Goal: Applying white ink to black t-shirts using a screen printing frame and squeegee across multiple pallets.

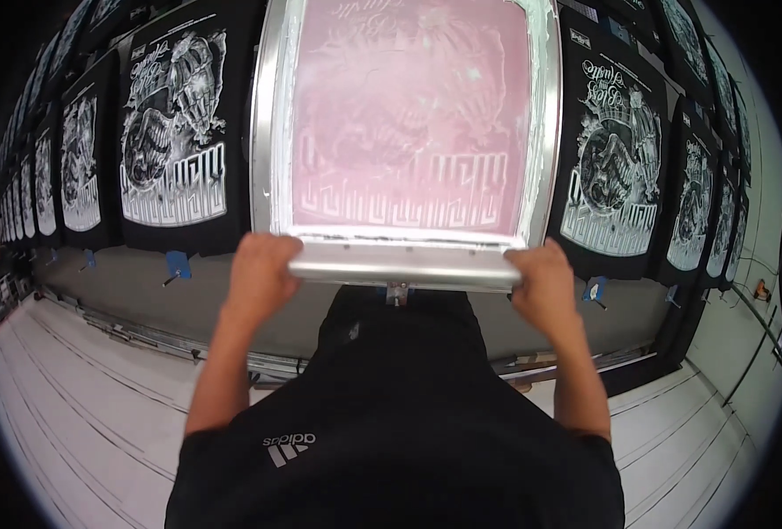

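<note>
In front of me is a silk screen (404, 115), its pinkish mesh carrying a faint stencil of the picture printed on the shirts. Its silver metal frame (400, 263) has whitish tape or residue along the inner edges. My left hand (266, 264) is closed around the near left corner of the frame. At the near right corner my right hand (543, 273) grips it the same way. Both arms reach forward, elbows apart. What lies beneath the screen is hidden, apart from a small metal clamp (397, 294) below the near bar.
Black shirts with white prints lie in a long row on both sides, one nearest on the left (175, 132) and one on the right (616, 150). Blue brackets (178, 266) stick out below their near edges. A pale lined floor (82, 388) runs below.
</note>
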`<control>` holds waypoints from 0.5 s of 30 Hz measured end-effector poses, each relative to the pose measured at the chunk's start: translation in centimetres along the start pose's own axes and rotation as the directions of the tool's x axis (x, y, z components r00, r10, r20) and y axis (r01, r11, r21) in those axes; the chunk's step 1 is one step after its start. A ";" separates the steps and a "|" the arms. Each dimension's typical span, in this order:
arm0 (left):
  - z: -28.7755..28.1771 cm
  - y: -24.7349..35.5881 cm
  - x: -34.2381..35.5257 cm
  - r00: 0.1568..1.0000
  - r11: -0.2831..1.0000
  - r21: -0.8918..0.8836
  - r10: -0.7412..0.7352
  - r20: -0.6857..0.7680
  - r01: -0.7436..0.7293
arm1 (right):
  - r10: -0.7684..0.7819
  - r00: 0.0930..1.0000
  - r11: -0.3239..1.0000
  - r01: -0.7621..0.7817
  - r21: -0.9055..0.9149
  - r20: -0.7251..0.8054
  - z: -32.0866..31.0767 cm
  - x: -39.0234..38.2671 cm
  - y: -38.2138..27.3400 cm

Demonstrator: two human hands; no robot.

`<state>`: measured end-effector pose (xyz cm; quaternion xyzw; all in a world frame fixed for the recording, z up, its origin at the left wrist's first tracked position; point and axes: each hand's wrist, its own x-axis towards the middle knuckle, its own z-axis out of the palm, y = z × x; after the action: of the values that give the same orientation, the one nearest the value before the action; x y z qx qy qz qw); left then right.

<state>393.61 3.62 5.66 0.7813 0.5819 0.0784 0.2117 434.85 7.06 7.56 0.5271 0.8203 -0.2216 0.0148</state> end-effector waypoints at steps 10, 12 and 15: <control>6.0 1.2 -5.7 0.978 0.999 0.040 0.006 -0.209 0.003 | 0.028 0.996 0.999 -0.029 -0.014 -0.089 6.4 -4.5 -0.7; 6.8 0.0 -3.1 0.963 0.999 0.037 -0.019 -0.268 0.030 | 0.038 0.995 0.999 -0.041 -0.030 -0.097 6.6 -2.1 0.3; 4.3 -3.8 6.4 0.962 0.997 0.071 0.053 -0.269 -0.035 | -0.059 0.971 0.996 0.041 -0.084 -0.230 4.3 6.2 4.3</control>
<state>393.93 9.53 -0.63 0.7826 0.5900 0.1700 0.1030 434.89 12.25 0.57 0.5275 0.8375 -0.1262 -0.0663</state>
